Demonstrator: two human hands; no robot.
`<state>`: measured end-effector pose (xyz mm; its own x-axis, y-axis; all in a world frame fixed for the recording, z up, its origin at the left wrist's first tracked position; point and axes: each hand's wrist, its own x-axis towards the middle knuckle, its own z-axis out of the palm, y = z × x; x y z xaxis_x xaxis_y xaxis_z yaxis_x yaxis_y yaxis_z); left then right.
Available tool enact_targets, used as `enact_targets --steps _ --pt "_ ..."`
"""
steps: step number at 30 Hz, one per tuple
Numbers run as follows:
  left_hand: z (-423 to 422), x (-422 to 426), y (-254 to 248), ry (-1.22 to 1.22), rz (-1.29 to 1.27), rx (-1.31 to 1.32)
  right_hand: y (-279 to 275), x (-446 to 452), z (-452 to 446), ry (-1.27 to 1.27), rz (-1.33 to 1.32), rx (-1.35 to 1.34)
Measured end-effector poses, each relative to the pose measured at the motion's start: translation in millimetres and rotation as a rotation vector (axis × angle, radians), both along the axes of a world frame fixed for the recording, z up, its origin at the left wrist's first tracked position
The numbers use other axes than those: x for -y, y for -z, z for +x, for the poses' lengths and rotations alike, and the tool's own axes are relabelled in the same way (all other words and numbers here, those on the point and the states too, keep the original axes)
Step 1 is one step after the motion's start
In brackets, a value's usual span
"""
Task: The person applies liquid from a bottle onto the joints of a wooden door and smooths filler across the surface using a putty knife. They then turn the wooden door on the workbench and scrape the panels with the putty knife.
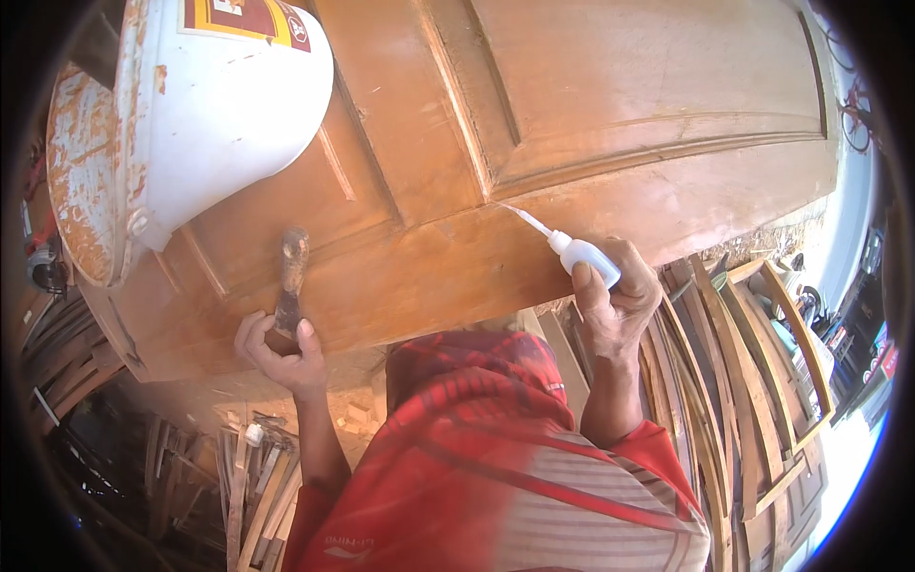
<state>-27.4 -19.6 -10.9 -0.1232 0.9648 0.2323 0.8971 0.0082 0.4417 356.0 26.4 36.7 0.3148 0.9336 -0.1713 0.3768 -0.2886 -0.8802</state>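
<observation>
A varnished panel door (667,172) lies beneath both hands, its orange-brown surface crossed by grooves and mouldings, with pale bare wood along some edges and a glossy sheen at right. The right hand (620,296) is closed round a small white squeeze bottle (593,262), thumb against its side, the thin nozzle reaching to a joint at the end of a moulding. The left hand (281,355) is partly curled, thumb and fingers about the dark blade of a wooden-handled scraper (294,262) near the door's edge. A white plastic bucket (224,114), its rim stained orange, sits on the door at upper left. Below, timber strips (262,496) crowd the lower left; more boards and a wooden frame (796,315) lean at right
</observation>
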Motion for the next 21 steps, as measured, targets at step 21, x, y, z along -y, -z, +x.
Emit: enact_targets --steps 21 --pt "3.6 -2.0 -1.5 -0.013 0.051 -0.008 -0.6 1.0 -2.3 0.008 -0.044 -0.037"
